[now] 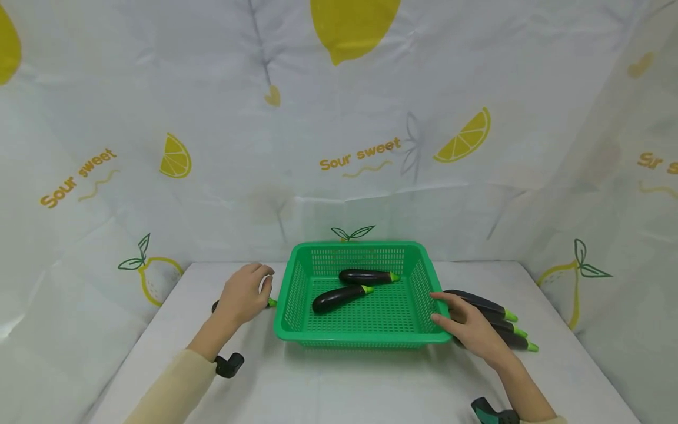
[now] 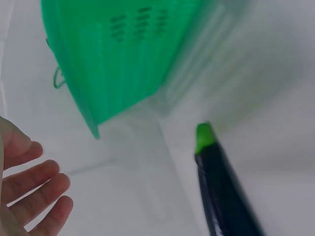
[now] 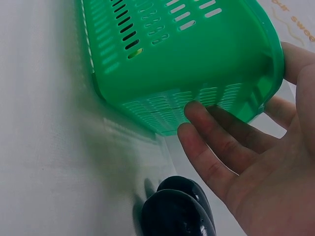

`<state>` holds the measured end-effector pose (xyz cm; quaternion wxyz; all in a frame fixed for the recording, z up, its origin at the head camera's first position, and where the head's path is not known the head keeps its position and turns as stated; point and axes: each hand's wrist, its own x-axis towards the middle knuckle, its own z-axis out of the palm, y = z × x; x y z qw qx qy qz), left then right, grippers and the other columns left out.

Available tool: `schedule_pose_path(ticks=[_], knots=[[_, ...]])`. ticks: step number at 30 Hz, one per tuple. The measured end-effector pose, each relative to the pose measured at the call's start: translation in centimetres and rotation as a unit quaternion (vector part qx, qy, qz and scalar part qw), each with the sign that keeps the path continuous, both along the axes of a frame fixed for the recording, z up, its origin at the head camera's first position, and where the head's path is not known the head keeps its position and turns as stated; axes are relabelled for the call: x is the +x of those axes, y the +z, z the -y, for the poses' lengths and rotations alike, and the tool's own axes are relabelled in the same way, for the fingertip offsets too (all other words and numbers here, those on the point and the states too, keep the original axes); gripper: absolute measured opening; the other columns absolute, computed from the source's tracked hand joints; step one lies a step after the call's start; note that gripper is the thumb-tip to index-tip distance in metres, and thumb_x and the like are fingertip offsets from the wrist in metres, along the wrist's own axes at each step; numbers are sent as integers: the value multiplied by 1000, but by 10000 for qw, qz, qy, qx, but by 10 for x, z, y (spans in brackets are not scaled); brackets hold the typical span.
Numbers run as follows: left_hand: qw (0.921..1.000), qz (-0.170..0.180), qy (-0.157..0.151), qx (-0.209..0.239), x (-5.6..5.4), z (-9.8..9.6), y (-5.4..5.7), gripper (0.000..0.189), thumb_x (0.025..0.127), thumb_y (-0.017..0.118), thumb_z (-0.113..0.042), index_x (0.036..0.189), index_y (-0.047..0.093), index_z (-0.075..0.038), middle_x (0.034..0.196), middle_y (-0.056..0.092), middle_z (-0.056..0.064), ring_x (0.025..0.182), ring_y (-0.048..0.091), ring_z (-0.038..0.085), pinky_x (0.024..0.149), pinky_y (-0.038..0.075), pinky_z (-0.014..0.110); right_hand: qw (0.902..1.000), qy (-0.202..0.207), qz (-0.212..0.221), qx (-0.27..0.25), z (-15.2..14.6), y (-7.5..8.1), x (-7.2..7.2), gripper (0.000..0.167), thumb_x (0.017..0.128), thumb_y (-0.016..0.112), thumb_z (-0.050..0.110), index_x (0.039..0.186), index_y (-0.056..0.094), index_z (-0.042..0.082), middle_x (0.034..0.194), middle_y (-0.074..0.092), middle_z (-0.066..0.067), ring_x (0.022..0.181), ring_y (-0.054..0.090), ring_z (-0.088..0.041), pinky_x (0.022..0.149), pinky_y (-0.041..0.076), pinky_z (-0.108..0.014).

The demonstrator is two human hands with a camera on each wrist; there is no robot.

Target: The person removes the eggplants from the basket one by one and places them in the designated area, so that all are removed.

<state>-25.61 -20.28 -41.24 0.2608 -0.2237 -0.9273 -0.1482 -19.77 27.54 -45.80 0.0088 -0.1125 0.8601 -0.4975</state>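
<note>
A green plastic basket (image 1: 365, 337) stands in the middle of the table with two dark eggplants (image 1: 339, 298) lying in it. My right hand (image 1: 474, 333) grips its right rim, thumb over the edge and several fingers along the outer wall (image 3: 162, 64). Left of the basket, my left hand (image 1: 246, 294) hovers with loosely bent fingers and holds nothing. Below it lies another eggplant (image 2: 219, 191), its green stem toward the basket; the hand covers most of it in the head view. In the left wrist view, the fingers (image 2: 39, 189) are apart from both basket and eggplant.
Three eggplants (image 1: 482, 305) lie close together right of the basket, partly behind my right hand. A white cover lies on the table (image 1: 328, 388). Behind and at the sides hangs a lemon-print sheet (image 1: 238, 176). Dark devices (image 1: 229, 365) are strapped at both wrists.
</note>
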Motion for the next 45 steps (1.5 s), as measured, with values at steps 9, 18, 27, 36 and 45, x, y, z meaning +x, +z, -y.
schedule_pose_path(ticks=[9,18,27,36,45], knots=[[9964,-611,-588,-25,4,-30,23,13,94,63,-4,101,73,-2,93,68,8,82,66,26,68,55,39,10000,27,-43,17,-1,-1,-1,57,102,64,32,152,45,11,157,36,-26,139,37,-54,104,37,-67],[9941,-537,-924,-209,7,-62,46,12,97,64,-10,105,72,-7,96,68,5,86,65,24,73,55,38,10000,-3,-39,18,1,0,0,56,102,64,32,151,46,10,157,37,-26,138,39,-53,104,39,-66],[9940,-161,-1026,-332,1,-92,64,19,100,63,-18,114,71,-7,106,69,7,96,67,26,81,55,41,9999,-76,-10,75,2,0,0,57,102,64,33,151,46,10,156,37,-26,137,41,-53,103,40,-65],[9918,438,-835,-868,-19,-118,60,34,101,64,-29,127,65,-7,119,65,11,106,64,30,86,54,44,9999,-67,-77,63,1,1,0,56,102,64,32,150,47,9,155,39,-26,139,39,-53,105,38,-65],[9810,1277,-509,-1365,-39,-134,43,44,104,57,-36,141,56,-13,131,56,12,116,57,32,86,52,45,9999,-101,3,88,3,2,1,58,102,64,35,150,46,9,156,37,-27,137,41,-53,104,39,-64]])
